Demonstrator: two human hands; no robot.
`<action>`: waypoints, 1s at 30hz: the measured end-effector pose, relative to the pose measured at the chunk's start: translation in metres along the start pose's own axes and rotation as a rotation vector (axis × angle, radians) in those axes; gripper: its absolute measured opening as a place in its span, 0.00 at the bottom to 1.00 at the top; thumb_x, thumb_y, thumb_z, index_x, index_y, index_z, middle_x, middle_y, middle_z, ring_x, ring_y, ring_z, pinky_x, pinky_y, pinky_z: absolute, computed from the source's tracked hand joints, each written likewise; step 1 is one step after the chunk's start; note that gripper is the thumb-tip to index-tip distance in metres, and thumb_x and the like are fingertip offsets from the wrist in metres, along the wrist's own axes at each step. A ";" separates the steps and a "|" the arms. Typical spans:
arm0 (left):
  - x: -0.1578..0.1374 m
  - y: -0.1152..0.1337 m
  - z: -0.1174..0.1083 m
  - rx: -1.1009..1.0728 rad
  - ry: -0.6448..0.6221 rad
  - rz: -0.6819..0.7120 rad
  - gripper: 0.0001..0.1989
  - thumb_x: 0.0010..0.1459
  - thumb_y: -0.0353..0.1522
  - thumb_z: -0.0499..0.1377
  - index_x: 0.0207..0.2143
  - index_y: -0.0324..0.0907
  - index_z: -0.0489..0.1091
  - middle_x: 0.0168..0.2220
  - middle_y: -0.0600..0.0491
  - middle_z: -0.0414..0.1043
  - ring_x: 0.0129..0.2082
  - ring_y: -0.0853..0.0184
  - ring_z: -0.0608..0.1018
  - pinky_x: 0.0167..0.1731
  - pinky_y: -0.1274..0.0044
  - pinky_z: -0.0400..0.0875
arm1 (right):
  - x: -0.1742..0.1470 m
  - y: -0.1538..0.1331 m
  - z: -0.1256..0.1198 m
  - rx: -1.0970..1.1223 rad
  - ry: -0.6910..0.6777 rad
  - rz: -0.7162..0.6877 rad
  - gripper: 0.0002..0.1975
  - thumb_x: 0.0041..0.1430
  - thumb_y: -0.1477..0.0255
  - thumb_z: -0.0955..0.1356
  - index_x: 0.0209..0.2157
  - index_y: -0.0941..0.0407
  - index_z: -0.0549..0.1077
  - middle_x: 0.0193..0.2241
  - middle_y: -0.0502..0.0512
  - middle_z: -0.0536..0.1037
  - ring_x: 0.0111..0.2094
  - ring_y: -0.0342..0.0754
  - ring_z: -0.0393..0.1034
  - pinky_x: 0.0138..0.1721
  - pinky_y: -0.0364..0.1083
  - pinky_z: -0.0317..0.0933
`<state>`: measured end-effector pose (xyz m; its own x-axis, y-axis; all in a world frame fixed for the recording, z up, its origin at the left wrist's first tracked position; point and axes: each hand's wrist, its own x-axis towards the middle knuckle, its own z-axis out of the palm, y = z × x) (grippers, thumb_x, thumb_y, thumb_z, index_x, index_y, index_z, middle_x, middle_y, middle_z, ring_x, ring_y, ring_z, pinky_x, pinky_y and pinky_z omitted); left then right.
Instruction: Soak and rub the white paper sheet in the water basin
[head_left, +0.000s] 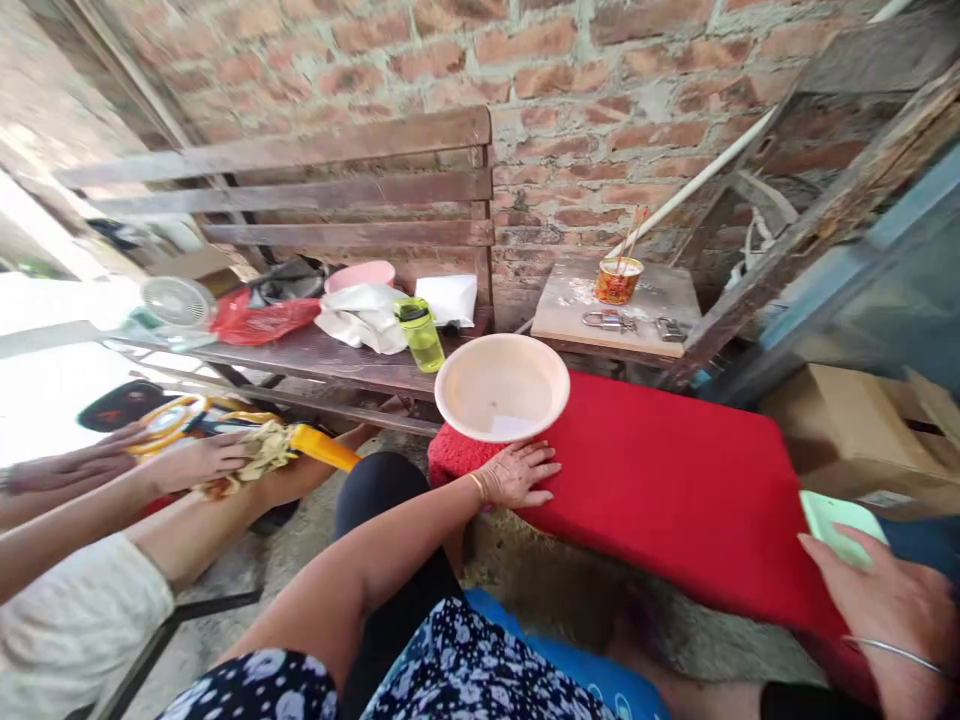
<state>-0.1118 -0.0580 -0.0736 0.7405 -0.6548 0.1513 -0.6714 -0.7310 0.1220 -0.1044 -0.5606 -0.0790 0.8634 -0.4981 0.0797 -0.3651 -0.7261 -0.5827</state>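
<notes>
The left hand [516, 474] lay flat, fingers spread on the red cloth [660, 470], just beside the pale basin [480, 380]; whether they touched, I couldn't tell. The right fingers gripped a light-green phone-like thing [841, 520], seemingly light, stiff, slippery, probably best held by its edges. The hand hid its near end.

One pale basin [502, 385], one mint-green object [841, 528] and the wearer's two hands [517, 474] are showing, two padlocks [609, 320] are lying, one bottle [421, 338], one fan [178, 302] and one patterned cup [618, 283] are standing
</notes>
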 end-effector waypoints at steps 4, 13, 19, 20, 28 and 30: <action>-0.004 0.004 0.006 0.025 0.074 0.032 0.27 0.64 0.48 0.57 0.58 0.40 0.69 0.60 0.42 0.69 0.63 0.55 0.67 0.64 0.64 0.58 | -0.052 -0.070 0.016 -0.071 -0.120 -0.124 0.34 0.46 0.42 0.64 0.47 0.49 0.78 0.30 0.65 0.72 0.41 0.65 0.68 0.41 0.61 0.61; -0.013 0.018 -0.049 0.077 0.427 0.137 0.11 0.67 0.37 0.53 0.45 0.43 0.72 0.42 0.49 0.73 0.39 0.65 0.75 0.41 0.71 0.68 | -0.161 -0.269 0.116 -0.271 -0.408 -0.452 0.22 0.63 0.58 0.62 0.54 0.53 0.72 0.39 0.59 0.72 0.38 0.52 0.70 0.38 0.48 0.63; -0.020 -0.011 -0.091 0.068 0.365 -0.198 0.14 0.71 0.36 0.48 0.43 0.43 0.72 0.41 0.47 0.71 0.42 0.61 0.72 0.44 0.67 0.64 | -0.140 -0.250 0.107 -0.484 -0.371 -0.352 0.24 0.62 0.52 0.61 0.51 0.51 0.71 0.38 0.60 0.72 0.34 0.54 0.71 0.31 0.49 0.62; -0.021 -0.017 -0.095 0.047 0.309 -0.278 0.15 0.71 0.37 0.47 0.43 0.42 0.72 0.41 0.46 0.71 0.43 0.60 0.72 0.45 0.66 0.64 | -0.131 -0.239 0.102 -0.507 -0.362 -0.312 0.25 0.61 0.50 0.61 0.50 0.51 0.71 0.37 0.60 0.72 0.33 0.54 0.71 0.30 0.49 0.61; -0.019 -0.030 -0.094 -0.027 0.022 -0.264 0.23 0.68 0.49 0.50 0.47 0.40 0.73 0.41 0.45 0.73 0.44 0.56 0.75 0.45 0.65 0.65 | -0.108 -0.229 0.084 -0.578 -0.400 -0.241 0.27 0.52 0.50 0.64 0.47 0.52 0.72 0.38 0.61 0.74 0.33 0.55 0.72 0.30 0.49 0.62; -0.019 -0.029 -0.092 -0.006 -0.012 -0.217 0.23 0.67 0.49 0.53 0.49 0.40 0.72 0.42 0.45 0.74 0.44 0.55 0.76 0.45 0.66 0.65 | -0.123 -0.239 0.084 -0.562 -0.412 -0.263 0.24 0.53 0.51 0.65 0.45 0.52 0.72 0.37 0.59 0.74 0.33 0.54 0.71 0.31 0.49 0.61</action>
<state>-0.1087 -0.0066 0.0098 0.8679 -0.4846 0.1094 -0.4965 -0.8539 0.1561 -0.0941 -0.2857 -0.0178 0.9671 -0.1370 -0.2145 -0.1563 -0.9848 -0.0757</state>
